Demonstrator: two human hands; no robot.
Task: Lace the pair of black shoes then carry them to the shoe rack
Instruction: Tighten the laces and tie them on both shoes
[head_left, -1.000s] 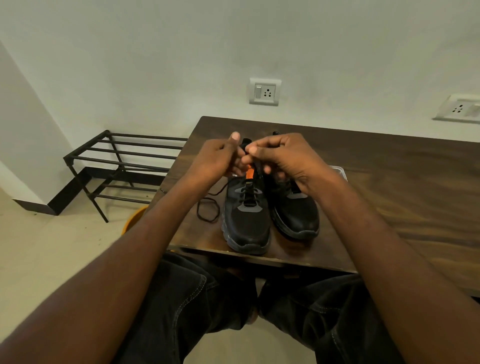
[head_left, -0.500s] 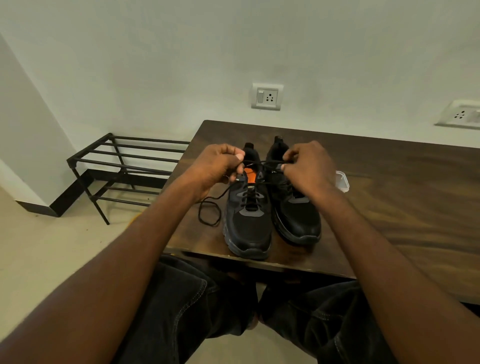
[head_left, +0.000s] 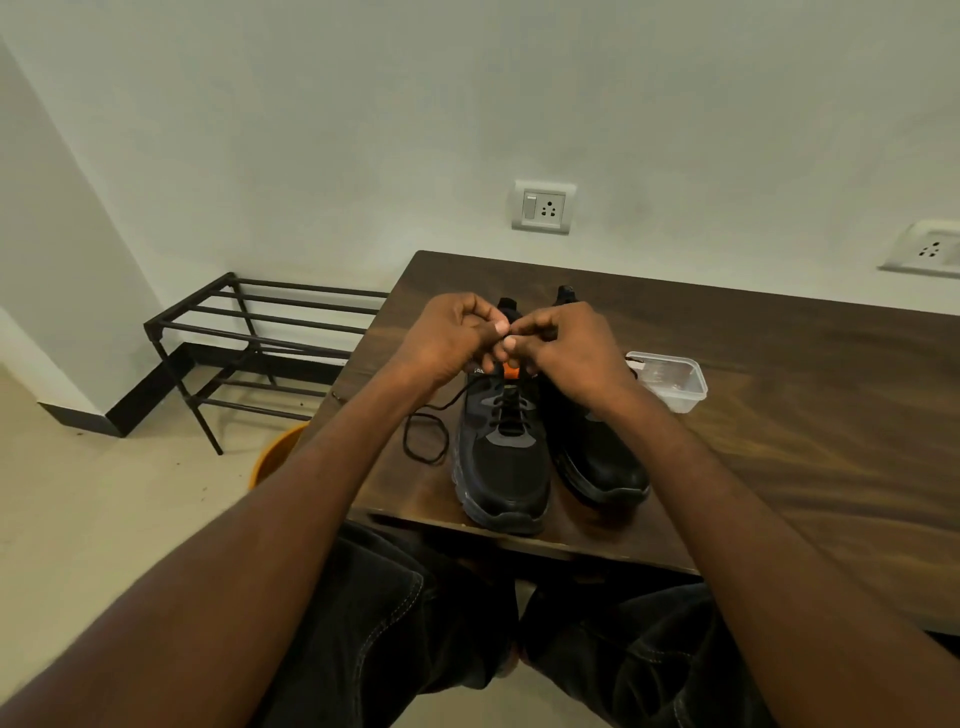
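Dim, even indoor light with a greenish cast; wide-angle view
The wall (head_left: 363, 130) shades darker toward the corners; the table (head_left: 805, 415) carries a soft sheen, the shoes (head_left: 511, 467) cast faint shadows, straight lines bow at the edges and the near forearms look soft

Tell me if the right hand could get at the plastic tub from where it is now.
Probably yes. The tub sits on the table just right of the right hand, with bare wood between and nothing across the path. But that hand is pinching the lace and would have to release it.
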